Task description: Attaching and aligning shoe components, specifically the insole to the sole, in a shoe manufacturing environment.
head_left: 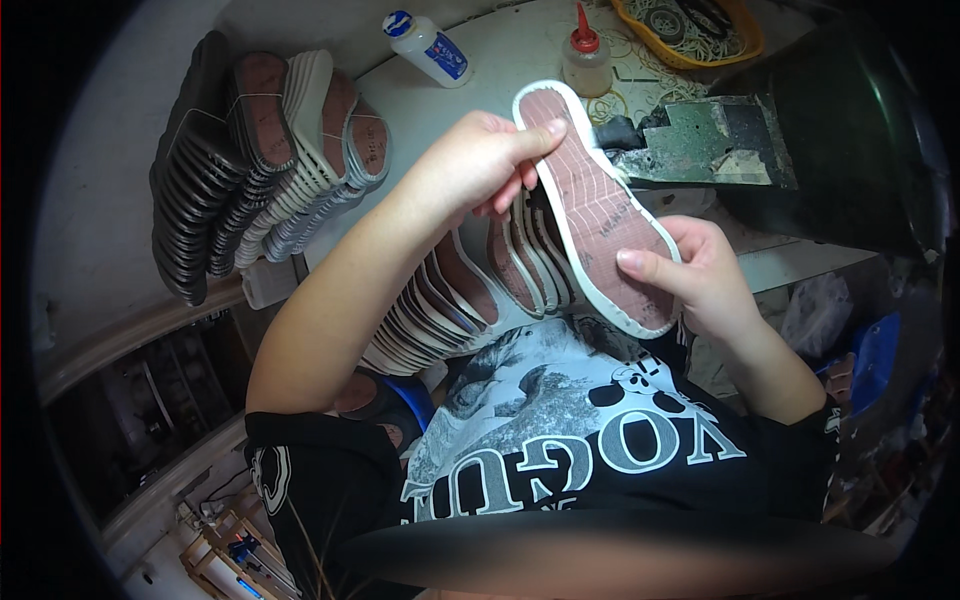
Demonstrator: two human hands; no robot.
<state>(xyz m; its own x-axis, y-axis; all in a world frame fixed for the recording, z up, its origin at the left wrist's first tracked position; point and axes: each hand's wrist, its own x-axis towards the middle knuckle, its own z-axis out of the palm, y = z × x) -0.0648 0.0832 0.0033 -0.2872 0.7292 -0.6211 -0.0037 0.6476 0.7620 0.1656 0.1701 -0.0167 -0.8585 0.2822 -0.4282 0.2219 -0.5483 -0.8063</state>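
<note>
Between my two hands a shoe insole point(600, 210) is held up at a slant, its reddish-brown face with pale stitch-like lines towards me and a white rim all round. My left hand point(490, 160) pinches the upper end, thumb on the face and fingers behind. Lower down, my right hand point(695, 270) grips the other end's right edge, with the thumb pressed on the face. Below and behind the insole, a row of stacked insoles point(440, 300) lies in front of my body, partly hidden by my left forearm.
Bundled insoles point(240, 170) in black, white and grey stand at the table's left. A white bottle with a blue cap point(428, 50), a red-tipped squeeze bottle point(587, 65) and a yellow basket point(690, 55) stand at the back. A dark green machine point(720, 145) juts in from the right.
</note>
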